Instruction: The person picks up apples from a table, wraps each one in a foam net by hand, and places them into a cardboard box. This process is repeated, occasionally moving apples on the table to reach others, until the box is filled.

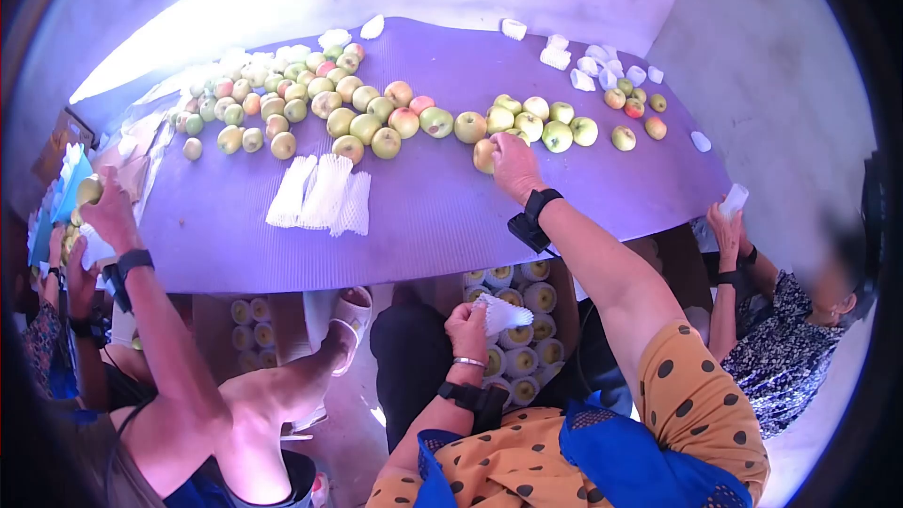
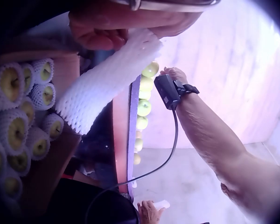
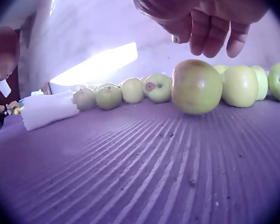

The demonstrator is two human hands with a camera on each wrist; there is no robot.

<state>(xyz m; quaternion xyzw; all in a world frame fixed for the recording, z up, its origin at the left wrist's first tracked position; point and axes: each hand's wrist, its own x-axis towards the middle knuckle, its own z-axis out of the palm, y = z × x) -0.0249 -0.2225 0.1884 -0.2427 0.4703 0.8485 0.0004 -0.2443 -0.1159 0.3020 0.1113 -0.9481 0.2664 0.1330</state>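
In the head view my left hand (image 1: pixel 465 331) pinches a white foam net sleeve (image 1: pixel 508 314) above a box of sleeved apples. The left wrist view shows this foam net (image 2: pixel 109 79) hanging from the fingers, its wide end toward the box. My right hand (image 1: pixel 515 167) reaches over the table to a yellow-green apple (image 1: pixel 483 156) at the near side of a row. Seen from the right wrist, the fingers (image 3: pixel 212 39) hang extended just above the apple (image 3: pixel 197 87), not wrapped round it. More green apples (image 3: pixel 240 86) sit beside it.
A large pile of apples (image 1: pixel 329 103) covers the table's left part. Flat foam nets (image 1: pixel 324 196) lie near the front edge, more (image 1: pixel 602 64) at the back right. Beneath the table edge stands a box of sleeved apples (image 1: pixel 519 357). People work at both sides, one arm (image 1: pixel 160 310) close on the left.
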